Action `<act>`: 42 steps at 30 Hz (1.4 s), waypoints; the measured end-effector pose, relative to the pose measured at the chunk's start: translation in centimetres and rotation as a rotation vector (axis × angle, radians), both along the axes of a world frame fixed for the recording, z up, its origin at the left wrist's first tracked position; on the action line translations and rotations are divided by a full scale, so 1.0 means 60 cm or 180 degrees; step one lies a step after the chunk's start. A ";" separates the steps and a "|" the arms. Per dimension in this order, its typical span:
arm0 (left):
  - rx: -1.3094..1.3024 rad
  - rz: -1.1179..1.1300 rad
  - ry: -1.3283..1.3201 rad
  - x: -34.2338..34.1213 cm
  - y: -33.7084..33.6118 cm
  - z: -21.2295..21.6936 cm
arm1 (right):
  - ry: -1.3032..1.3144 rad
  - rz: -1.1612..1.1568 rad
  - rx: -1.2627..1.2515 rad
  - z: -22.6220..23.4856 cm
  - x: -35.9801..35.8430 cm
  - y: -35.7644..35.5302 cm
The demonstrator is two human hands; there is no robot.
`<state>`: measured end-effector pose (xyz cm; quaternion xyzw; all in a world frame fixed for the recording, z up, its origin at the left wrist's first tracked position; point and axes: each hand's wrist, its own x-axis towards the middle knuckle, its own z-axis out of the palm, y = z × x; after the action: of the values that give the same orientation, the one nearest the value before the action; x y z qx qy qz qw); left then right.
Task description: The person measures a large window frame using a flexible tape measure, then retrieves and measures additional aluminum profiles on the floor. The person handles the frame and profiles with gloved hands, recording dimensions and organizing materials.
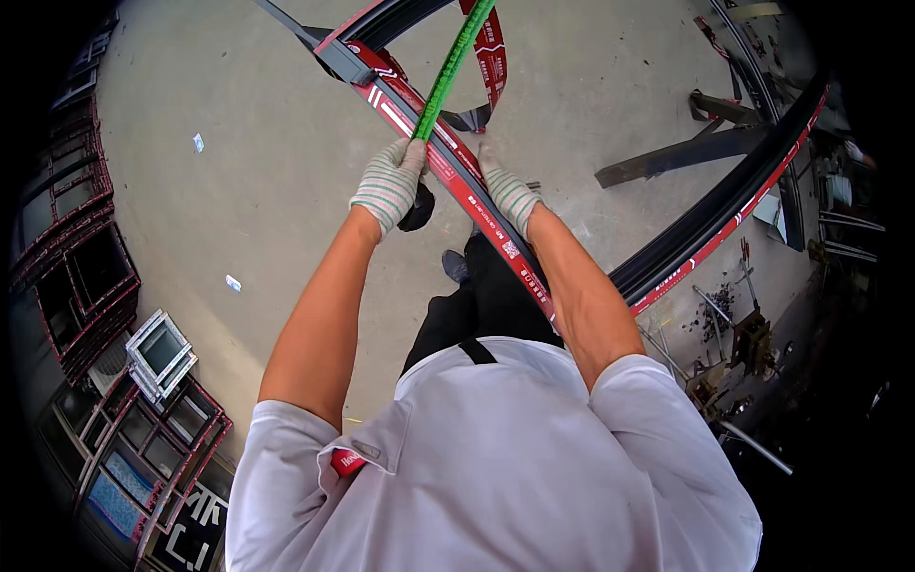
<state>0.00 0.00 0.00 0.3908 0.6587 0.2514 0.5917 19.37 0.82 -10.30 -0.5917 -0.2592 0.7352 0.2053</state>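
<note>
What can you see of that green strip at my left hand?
The green strip is long, narrow, straight and bright green, with small darker markings along its face; it may be plastic, but I can't be sure. It slants up and to the right, across part of the red-and-black frame, and leaves the picture at the top, so its far end is out of view. Its lower end appears pinched in the gloved left hand. Whether it's attached to the frame, I can't tell.

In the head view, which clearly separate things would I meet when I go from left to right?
White window frame, lower white scrap on the floor, gloved left hand, gloved right hand, dark flat bar on the floor.
</note>
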 end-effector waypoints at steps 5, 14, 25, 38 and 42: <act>-0.0093 0.0407 0.0042 0.034 0.029 0.006 | -0.0912 0.1348 0.1479 0.005 0.025 0.002; -0.0376 -0.0342 0.0124 0.012 0.073 0.030 | -0.1950 -0.0012 0.1857 0.067 0.190 0.271; -0.0652 -0.0912 -0.0667 -0.034 0.114 0.044 | -0.1896 0.0517 0.1094 -0.168 -0.060 0.197; -0.0662 -0.1130 -0.1153 -0.091 0.136 0.014 | -0.1255 0.1041 0.1260 -0.033 -0.162 0.323; -0.0742 -0.1114 -0.1181 -0.103 0.148 0.010 | -0.0679 0.0894 0.1086 0.016 -0.125 0.339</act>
<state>-6.16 8.86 0.58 0.3753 0.4861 0.1352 0.7776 11.85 21.18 -9.32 -0.5809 -0.4795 0.6355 0.1695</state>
